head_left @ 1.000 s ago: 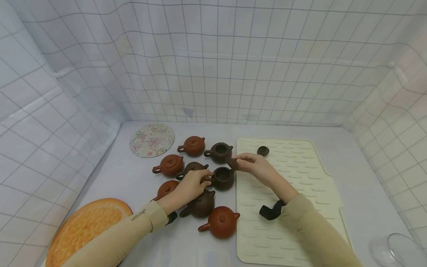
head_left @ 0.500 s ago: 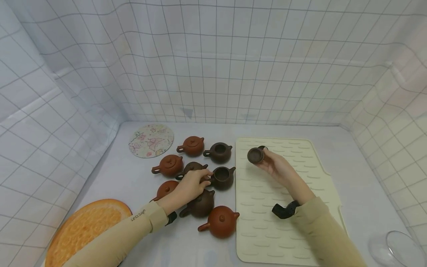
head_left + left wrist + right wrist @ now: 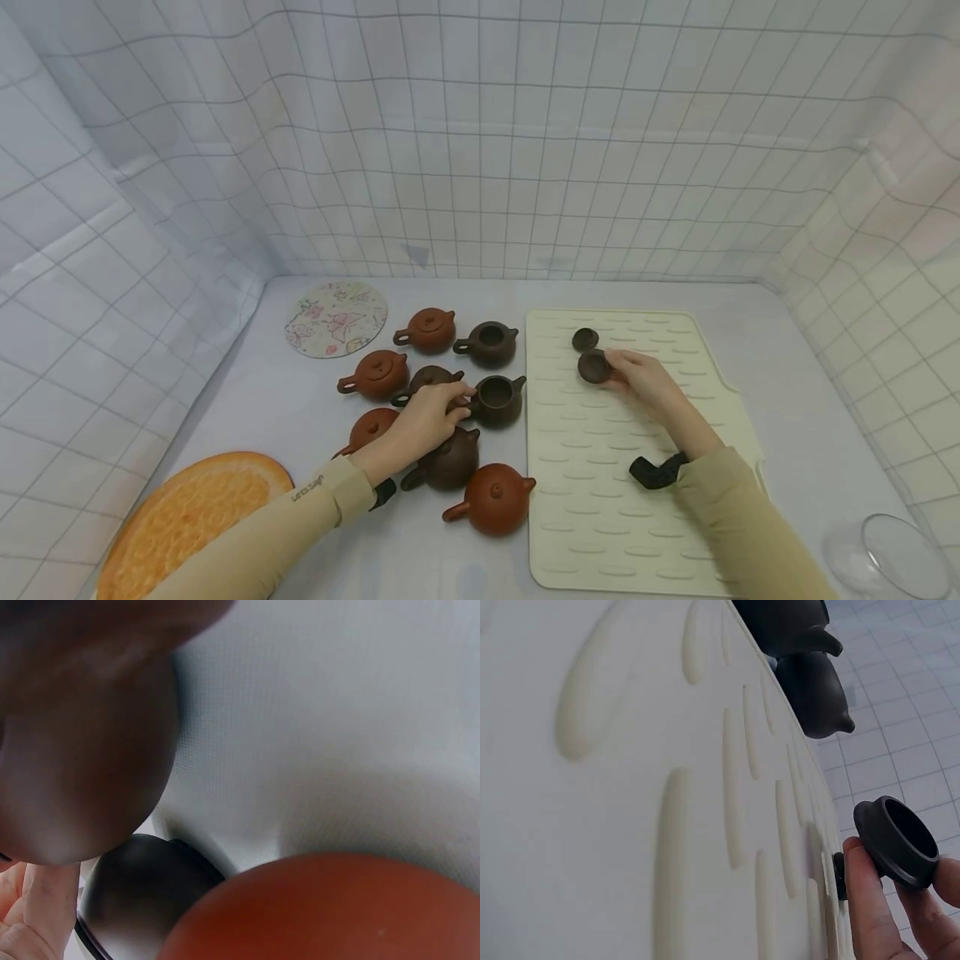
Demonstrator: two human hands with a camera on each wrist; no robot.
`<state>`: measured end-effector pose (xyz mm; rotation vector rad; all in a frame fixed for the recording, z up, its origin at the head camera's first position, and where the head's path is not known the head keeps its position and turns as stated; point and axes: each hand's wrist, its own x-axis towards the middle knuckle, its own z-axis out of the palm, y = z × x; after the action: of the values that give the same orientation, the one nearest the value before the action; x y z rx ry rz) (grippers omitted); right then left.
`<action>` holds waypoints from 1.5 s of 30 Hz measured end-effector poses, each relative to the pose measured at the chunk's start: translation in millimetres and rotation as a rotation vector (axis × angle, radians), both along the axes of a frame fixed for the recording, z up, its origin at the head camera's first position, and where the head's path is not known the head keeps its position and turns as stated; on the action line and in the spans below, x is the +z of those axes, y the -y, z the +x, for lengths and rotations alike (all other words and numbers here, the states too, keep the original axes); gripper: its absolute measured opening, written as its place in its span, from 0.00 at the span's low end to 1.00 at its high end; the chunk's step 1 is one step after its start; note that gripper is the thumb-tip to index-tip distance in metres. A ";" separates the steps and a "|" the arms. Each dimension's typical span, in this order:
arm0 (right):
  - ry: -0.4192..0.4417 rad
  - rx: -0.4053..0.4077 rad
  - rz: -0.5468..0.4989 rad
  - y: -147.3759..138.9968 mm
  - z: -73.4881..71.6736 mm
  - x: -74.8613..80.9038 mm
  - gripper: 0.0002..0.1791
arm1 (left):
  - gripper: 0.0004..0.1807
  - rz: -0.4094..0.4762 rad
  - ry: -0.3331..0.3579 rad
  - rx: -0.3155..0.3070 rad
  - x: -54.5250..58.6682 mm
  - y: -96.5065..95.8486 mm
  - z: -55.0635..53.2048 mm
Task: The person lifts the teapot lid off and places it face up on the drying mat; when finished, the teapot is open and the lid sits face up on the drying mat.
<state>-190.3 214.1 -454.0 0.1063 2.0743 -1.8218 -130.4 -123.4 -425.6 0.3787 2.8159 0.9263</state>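
Note:
My right hand [image 3: 648, 387] holds a dark brown teapot lid [image 3: 594, 367] with its hollow underside facing up, close over the cream ribbed mat [image 3: 600, 508]. A second dark lid [image 3: 585, 339] lies on the mat just beyond it. Left of the mat stands a dark teapot [image 3: 501, 412] with its mouth uncovered. My left hand [image 3: 423, 421] pinches that pot's handle, which is mostly hidden by the fingers. Behind it is another lidless dark teapot [image 3: 491, 350]. In the right wrist view the held lid [image 3: 885, 844] sits between thumb and fingers.
Around my left hand stand several lidded teapots: a dark one [image 3: 456, 463], a red-brown one [image 3: 498, 502] in front, others behind and left. A floral round mat [image 3: 337, 321] lies back left, an orange-slice mat [image 3: 195, 517] front left, a clear glass [image 3: 888, 554] front right.
My right hand has lifted the lid off the near dark teapot, carried it right over the mat and turned its underside up. My left hand stays at the pot's handle.

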 end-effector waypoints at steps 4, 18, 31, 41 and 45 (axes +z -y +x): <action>-0.043 0.026 0.163 0.4 -1.8 -5.5 0.31 | 0.14 0.004 0.004 0.011 0.1 0.9 1.4; -0.158 0.061 0.486 6.7 -3.8 -7.4 0.29 | 0.14 0.003 0.012 0.004 0.3 0.6 0.6; -0.222 0.071 0.539 3.6 -5.6 -5.7 0.29 | 0.15 0.002 0.024 -0.006 1.6 0.6 -1.2; -0.279 0.043 0.581 1.7 -6.7 5.2 0.27 | 0.18 0.010 -0.021 -0.030 12.0 2.8 -1.0; -0.330 0.019 0.571 3.5 -4.3 14.0 0.25 | 0.18 0.022 -0.070 -0.033 22.4 7.1 1.0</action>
<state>-194.7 210.6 -440.1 -0.0708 2.7645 -1.2464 -129.4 -130.5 -403.1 0.4684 2.8545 0.9558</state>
